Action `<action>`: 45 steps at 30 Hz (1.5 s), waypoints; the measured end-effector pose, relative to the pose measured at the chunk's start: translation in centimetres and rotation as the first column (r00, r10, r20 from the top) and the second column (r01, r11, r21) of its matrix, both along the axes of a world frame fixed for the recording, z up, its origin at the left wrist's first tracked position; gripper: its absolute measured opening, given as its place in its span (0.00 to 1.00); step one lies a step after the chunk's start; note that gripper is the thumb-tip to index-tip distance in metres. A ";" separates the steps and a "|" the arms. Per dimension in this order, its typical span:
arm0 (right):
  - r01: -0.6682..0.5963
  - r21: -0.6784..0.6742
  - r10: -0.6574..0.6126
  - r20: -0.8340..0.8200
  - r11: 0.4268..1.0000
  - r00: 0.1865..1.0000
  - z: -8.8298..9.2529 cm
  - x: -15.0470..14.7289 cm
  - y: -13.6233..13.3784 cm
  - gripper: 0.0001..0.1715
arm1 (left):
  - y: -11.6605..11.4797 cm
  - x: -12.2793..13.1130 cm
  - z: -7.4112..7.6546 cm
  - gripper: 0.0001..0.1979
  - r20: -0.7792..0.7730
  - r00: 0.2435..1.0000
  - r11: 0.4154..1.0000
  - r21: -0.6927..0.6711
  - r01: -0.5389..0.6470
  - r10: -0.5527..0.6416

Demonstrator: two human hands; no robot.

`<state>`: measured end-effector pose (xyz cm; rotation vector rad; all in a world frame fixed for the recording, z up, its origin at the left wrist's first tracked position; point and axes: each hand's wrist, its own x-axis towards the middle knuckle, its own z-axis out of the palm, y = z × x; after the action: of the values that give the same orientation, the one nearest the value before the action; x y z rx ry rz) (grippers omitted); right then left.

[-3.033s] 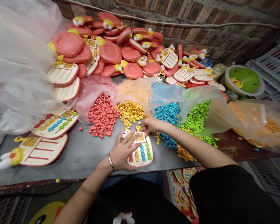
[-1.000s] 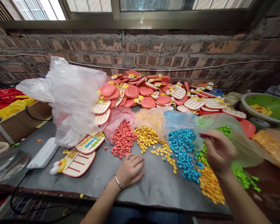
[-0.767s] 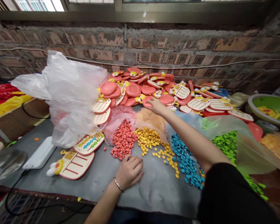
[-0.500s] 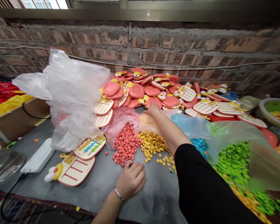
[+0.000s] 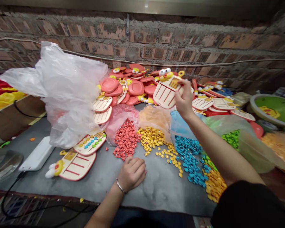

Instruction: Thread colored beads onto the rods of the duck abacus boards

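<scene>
My right hand (image 5: 184,98) pinches the right edge of a cream board (image 5: 165,95) with a yellow duck-like head, raised in front of the heap of red-backed boards (image 5: 136,87). Near the table's front, my left hand (image 5: 132,172) rests with curled fingers beside the red pieces (image 5: 127,139); whether anything is under the fingers is hidden. Yellow pieces (image 5: 152,137) and blue pieces (image 5: 188,158) lie to the right of the red ones. Left of my left hand are a board with bare slots (image 5: 77,167) and one bearing coloured pieces (image 5: 90,144).
A crumpled clear plastic bag (image 5: 66,91) stands at the left, with a white power bank (image 5: 36,155) and cable near it. Green pieces (image 5: 231,139) and orange pieces (image 5: 215,185) lie at the right, before a round green-bottomed basin (image 5: 254,104). A brick wall (image 5: 142,36) is behind.
My right hand has moved right and up from the heap and now holds a board, its cream face showing. More blue pieces are uncovered. My left hand has barely moved.
</scene>
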<state>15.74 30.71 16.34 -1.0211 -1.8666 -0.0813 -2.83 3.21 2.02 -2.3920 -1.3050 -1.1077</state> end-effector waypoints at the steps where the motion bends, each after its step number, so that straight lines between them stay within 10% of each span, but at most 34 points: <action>1: -0.057 0.015 0.058 -0.084 0.998 0.995 0.2 1.0 -2.6 0.24 | -0.2 -0.1 0.1 0.06 0.049 0.999 1.000 0.018 -0.009 0.008; 4: -0.241 -0.157 0.201 -0.235 0.958 0.951 -1.6 3.7 -11.1 0.18 | -0.9 -0.5 0.0 0.05 0.200 0.978 0.995 0.066 -0.073 0.059; 7: -0.406 -0.474 0.297 -0.290 0.782 0.910 -6.9 5.2 -18.2 0.13 | -1.2 -0.7 -0.2 0.04 0.267 0.958 0.991 0.054 -0.119 0.101; 11: -0.453 -0.677 0.359 -0.287 0.580 0.888 -13.9 5.1 -23.1 0.18 | -1.2 -0.3 0.3 0.04 0.251 0.965 0.996 -0.044 -0.072 0.081; 13: -0.404 -0.706 0.388 -0.196 0.581 0.901 -15.5 4.9 -23.8 0.23 | -1.3 -0.1 0.7 0.04 0.200 0.978 0.991 -0.127 -0.027 0.053; 19: -0.168 -0.483 0.298 0.207 0.859 0.932 -14.1 3.0 -19.8 0.11 | -1.8 -0.3 0.5 0.19 -0.013 0.996 0.879 -0.471 0.070 -0.086; 31: 0.061 -0.448 0.299 0.686 0.892 0.664 -13.2 -4.8 -13.5 0.11 | -2.0 -0.6 -1.7 0.49 -0.020 0.969 0.798 -0.572 0.190 -0.245; 38: -0.308 -0.535 0.416 0.092 0.787 0.905 -14.1 -1.4 -14.1 0.03 | -2.2 -0.5 -2.0 0.48 -0.039 0.978 0.820 -0.552 0.150 -0.205; 45: -0.487 -0.580 0.223 -0.467 0.653 0.855 -13.9 4.4 -17.2 0.16 | -2.2 -0.5 -2.3 0.48 -0.066 0.995 0.864 -0.502 0.036 -0.080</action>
<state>20.18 13.54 2.47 -1.0114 -1.7306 1.0584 -3.35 1.04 -0.26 -2.8173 -1.6668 -0.7272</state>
